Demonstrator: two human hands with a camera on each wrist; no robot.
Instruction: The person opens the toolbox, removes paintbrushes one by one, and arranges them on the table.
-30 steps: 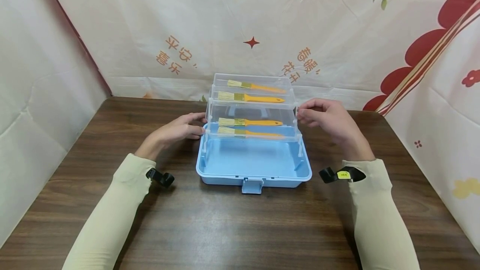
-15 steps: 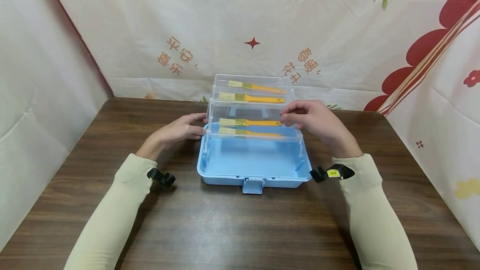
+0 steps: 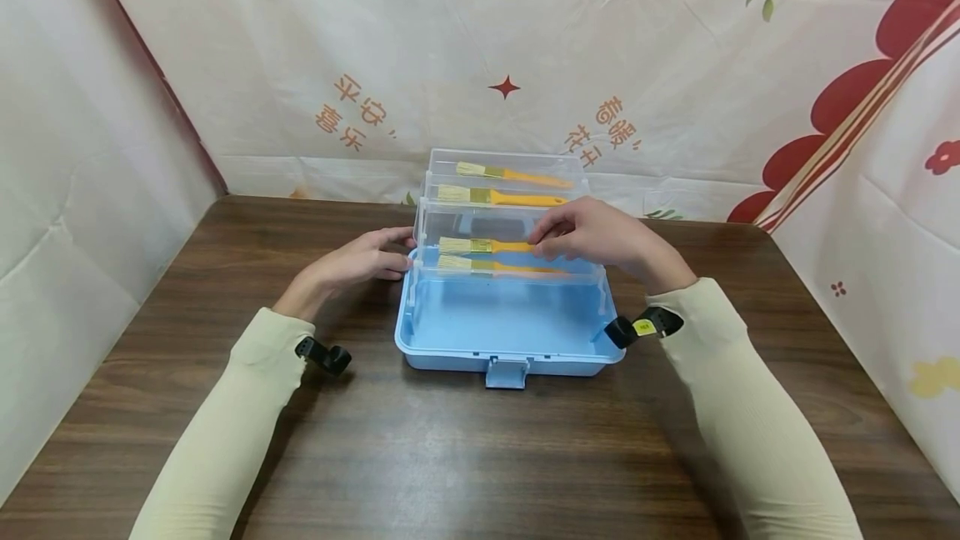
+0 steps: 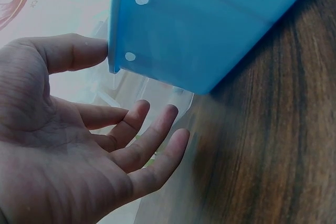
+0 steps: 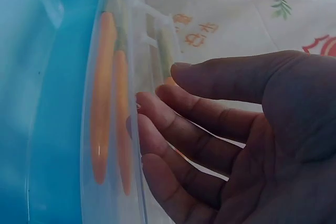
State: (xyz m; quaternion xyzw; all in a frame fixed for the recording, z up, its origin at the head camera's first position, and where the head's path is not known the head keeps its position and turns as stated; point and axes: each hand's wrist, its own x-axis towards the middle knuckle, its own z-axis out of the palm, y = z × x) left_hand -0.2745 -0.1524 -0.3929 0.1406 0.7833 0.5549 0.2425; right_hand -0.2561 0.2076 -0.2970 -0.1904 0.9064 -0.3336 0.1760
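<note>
A light blue box [image 3: 510, 312] stands open on the table with clear trays [image 3: 577, 275] raised in steps over its rear. Two yellow-handled paintbrushes [image 3: 480, 246] lie in the lower tray, and two more paintbrushes [image 3: 506, 197] sit higher up. My right hand [image 3: 600, 236] is bent over the lower tray by the brush handles. In the right wrist view its fingers [image 5: 163, 111] are loosely curved at the tray's clear wall, with nothing seen between them. My left hand [image 3: 360, 258] has its thumb [image 4: 79, 55] touching the box's left rim, other fingers relaxed below.
The blue latch [image 3: 506, 373] at the box's front hangs down. A dark wood table [image 3: 442, 457] extends around the box. Behind it hangs a printed pale cloth [image 3: 285, 48]. Each wrist wears a black camera [image 3: 324, 354].
My right hand has moved left, from the trays' right side to over the handles of the lower brushes. My left hand, the box and the brushes look unmoved.
</note>
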